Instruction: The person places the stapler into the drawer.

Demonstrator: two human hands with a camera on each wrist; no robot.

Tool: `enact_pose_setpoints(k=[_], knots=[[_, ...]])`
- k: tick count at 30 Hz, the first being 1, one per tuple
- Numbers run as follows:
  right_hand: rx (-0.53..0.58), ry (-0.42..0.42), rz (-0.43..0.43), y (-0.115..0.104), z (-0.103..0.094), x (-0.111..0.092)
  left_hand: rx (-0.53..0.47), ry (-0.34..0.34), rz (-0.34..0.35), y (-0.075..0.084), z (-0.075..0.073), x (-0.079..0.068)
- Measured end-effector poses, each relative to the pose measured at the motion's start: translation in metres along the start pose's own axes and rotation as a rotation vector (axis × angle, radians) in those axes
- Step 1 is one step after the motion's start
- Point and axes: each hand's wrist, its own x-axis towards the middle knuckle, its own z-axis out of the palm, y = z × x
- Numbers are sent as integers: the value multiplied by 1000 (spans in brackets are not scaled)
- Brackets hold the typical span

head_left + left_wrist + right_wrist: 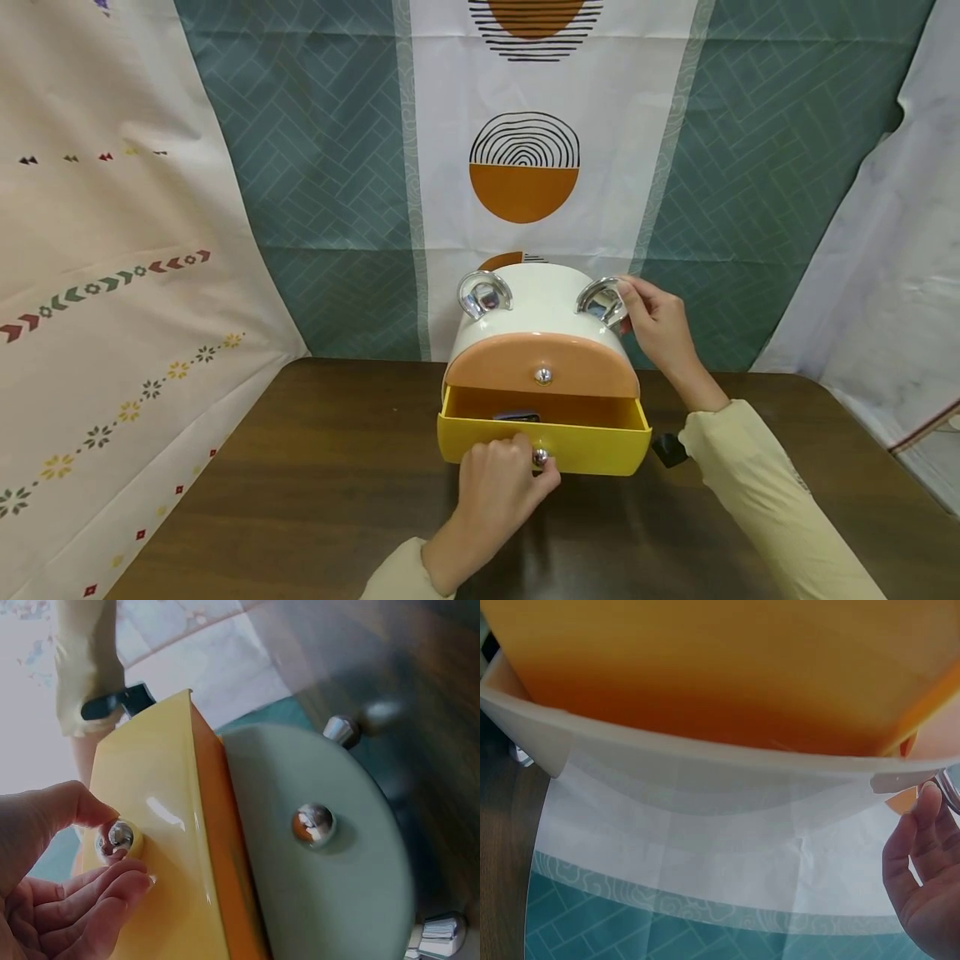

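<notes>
A small rounded drawer cabinet (536, 300) with a glossy white shell stands on the table. Its yellow drawer (600, 450) is pulled out, and a dark flat object (517, 416) lies inside. My left hand (495, 483) pinches the round silver knob (118, 838) on that drawer between thumb and fingers. At the top right, my right hand (656, 325) grips the silver ear-shaped piece (600, 300) with thumb and fingertips. Above the yellow drawer, the peach drawer (495, 362) is closed. The left wrist view also shows a grey-green drawer (277, 787) below, closed.
The cabinet has a second silver ear (485, 293) at its top left and silver feet (441, 934) underneath. The brown wooden table (337, 450) meets a patterned teal and white cloth (337, 167) behind. A black wrist device (670, 450) sits by the right sleeve.
</notes>
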Motion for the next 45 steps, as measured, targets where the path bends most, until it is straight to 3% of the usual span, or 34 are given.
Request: enact_pose_setpoints(k=[20, 26, 39, 41, 45], knots=[[-2, 21, -18, 0, 1, 0, 9, 16, -26, -13, 29, 24], [-2, 19, -16, 0, 2, 0, 2, 21, -31, -14, 29, 26], [6, 4, -5, 0, 2, 1, -19, -47, -56, -17, 25, 25], [17, -13, 11, 0, 0, 2, -47, -65, -63, -19, 23, 24], [41, -92, 59, 22, -5, 5, -165, -87, -64, -26, 19, 22]])
